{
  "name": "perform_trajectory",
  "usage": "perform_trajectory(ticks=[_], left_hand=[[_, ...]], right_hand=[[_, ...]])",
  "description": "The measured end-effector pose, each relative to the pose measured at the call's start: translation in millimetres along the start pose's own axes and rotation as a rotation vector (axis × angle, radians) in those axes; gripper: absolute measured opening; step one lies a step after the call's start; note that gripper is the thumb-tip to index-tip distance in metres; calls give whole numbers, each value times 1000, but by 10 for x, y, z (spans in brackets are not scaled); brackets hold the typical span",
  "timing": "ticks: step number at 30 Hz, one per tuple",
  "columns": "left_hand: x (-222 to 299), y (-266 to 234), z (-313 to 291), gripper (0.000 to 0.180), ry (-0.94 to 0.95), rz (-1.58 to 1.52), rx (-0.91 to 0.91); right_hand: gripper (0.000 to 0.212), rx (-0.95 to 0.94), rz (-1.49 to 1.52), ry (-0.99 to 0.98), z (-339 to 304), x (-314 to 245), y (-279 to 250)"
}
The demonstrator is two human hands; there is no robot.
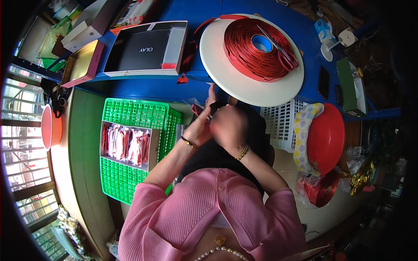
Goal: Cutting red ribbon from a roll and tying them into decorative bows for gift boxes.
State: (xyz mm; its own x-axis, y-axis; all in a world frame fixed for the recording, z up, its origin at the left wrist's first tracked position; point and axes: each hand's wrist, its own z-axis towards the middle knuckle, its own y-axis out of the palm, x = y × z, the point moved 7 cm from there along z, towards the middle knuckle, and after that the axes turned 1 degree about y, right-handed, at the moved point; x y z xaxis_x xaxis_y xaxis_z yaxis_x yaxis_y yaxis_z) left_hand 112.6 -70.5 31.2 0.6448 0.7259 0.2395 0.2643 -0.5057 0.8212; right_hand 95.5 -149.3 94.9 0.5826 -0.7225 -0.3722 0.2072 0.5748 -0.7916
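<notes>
Both hands meet above my lap, just in front of the blue table's edge. My left hand [201, 126] has some fingers stretched toward the table. Against it is a small dark-red piece with clear plastic [196, 107], partly hidden by the hand. Close against its right side is my right hand [230, 127], smeared, so its fingers and anything in them do not show. Beyond the hands, a big roll of red ribbon [244, 56] with a blue core lies on a round white board [213, 65]. Scissors [278, 50] with dark-red handles rest on the roll.
Left of my lap, a carton of red packets in clear wrap [128, 145] sits on a green crate [115, 182]. An open black-and-white box [130, 50] lies on the blue table [200, 11]. To the right are a white basket [283, 122] and a red basin [333, 139].
</notes>
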Motion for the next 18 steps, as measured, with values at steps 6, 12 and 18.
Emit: perform_trajectory(ticks=[6, 12, 18], left_hand=[[339, -601, 224, 28, 186, 207, 105], [24, -519, 135, 25, 162, 106, 232], [-49, -624, 218, 36, 83, 147, 167]], right_hand=[[38, -26, 15, -40, -9, -103, 93], [20, 0, -53, -53, 0, -62, 254], [27, 18, 74, 57, -6, -3, 192]])
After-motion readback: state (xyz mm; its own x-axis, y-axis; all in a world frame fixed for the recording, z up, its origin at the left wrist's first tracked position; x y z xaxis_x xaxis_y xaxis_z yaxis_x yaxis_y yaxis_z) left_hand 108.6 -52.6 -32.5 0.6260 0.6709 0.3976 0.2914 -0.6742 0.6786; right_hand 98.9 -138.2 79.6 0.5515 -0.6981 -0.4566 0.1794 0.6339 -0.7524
